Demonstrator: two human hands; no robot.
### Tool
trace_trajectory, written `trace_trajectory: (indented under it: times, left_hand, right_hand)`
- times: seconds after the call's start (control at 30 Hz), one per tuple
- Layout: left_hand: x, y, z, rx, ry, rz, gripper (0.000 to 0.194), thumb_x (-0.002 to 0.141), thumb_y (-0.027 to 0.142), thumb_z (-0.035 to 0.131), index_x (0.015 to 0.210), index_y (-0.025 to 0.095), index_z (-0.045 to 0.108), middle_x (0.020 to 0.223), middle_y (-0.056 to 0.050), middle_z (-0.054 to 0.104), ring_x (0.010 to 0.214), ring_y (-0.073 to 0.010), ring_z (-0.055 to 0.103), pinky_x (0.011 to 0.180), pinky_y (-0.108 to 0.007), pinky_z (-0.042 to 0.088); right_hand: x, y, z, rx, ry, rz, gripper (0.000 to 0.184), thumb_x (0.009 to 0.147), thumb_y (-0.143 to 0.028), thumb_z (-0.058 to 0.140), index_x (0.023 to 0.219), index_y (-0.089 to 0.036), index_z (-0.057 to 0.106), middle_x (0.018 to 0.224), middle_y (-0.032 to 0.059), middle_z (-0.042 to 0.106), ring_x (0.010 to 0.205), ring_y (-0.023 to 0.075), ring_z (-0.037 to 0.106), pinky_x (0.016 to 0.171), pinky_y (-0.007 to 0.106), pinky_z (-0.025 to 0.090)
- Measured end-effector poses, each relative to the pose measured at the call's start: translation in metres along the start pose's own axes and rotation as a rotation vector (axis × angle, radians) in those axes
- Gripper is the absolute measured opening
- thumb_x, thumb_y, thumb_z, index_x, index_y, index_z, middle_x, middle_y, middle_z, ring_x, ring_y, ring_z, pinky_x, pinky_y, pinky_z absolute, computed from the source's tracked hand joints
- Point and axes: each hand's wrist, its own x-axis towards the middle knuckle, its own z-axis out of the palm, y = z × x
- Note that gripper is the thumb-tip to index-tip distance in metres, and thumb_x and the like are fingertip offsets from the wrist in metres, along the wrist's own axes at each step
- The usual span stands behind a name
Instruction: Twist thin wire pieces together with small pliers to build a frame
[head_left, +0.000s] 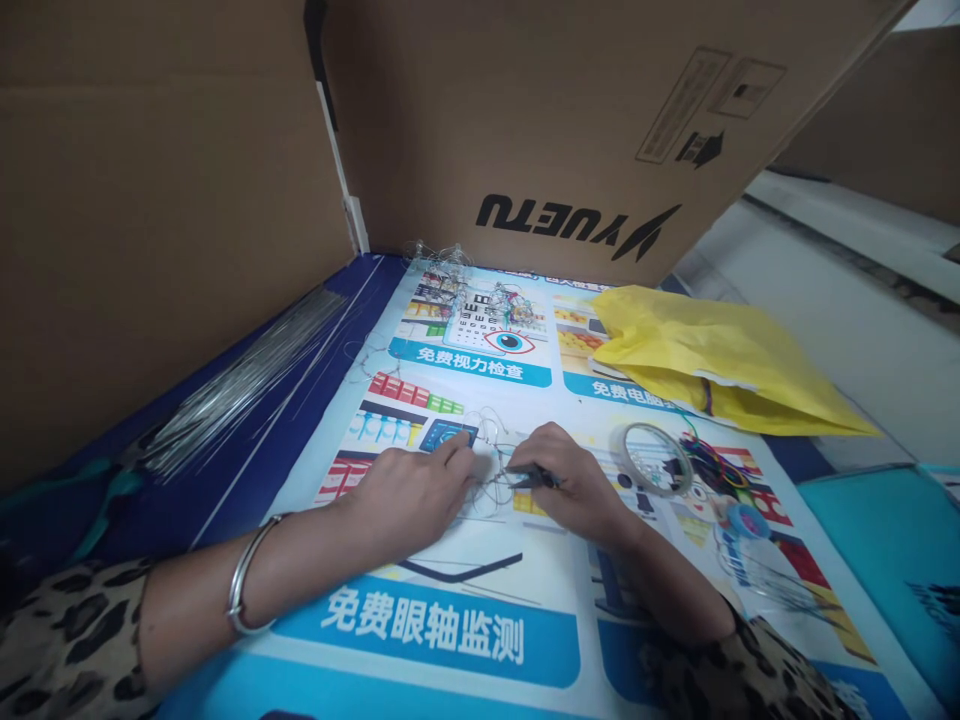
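In the head view, thin silvery wire bent into loops [491, 497] lies between my two hands, over the printed sheet. My left hand [412, 497] pinches the wire from the left with thumb and fingers together. My right hand [576, 490] is closed around small dark pliers [531, 477], whose jaws point left and meet the wire loops. Most of the pliers' handles are hidden inside the right palm. Whether the jaws grip a strand or only touch it is too fine to tell.
A bundle of straight wires [251, 375] lies at left, near a teal-handled tool [112, 500]. Looped wire pieces [442, 265] sit at the back before a cardboard box [525, 120]. At right are a yellow bag [720, 345], a clear ring-shaped roll [626, 455] and coloured cords [720, 465].
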Motion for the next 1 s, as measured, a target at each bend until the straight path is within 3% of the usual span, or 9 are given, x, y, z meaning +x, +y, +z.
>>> trace_trajectory:
  times: [0.67, 1.0]
  left_hand:
    - [-0.0046, -0.0002, 0.0052, 0.017, 0.054, 0.037, 0.033, 0.087, 0.028, 0.028, 0.109, 0.021, 0.052, 0.131, -0.012, 0.042, 0.060, -0.0149, 0.060, 0.045, -0.027, 0.042]
    - [-0.0025, 0.0004, 0.0038, 0.052, 0.024, 0.022, 0.036, 0.087, 0.035, 0.026, 0.102, 0.019, 0.055, 0.128, -0.013, 0.045, 0.061, -0.0168, 0.061, 0.046, -0.029, 0.043]
  right_hand:
    - [-0.0044, -0.0019, -0.0054, 0.211, 0.147, 0.193, 0.023, 0.068, -0.006, 0.047, 0.083, -0.020, 0.059, 0.080, 0.0021, 0.058, 0.078, 0.0141, 0.053, 0.070, 0.029, 0.044]
    - [-0.0036, -0.0018, -0.0036, 0.076, 0.216, 0.153, 0.022, 0.070, -0.008, 0.046, 0.082, -0.022, 0.058, 0.077, 0.0020, 0.059, 0.079, 0.0154, 0.052, 0.073, 0.032, 0.043]
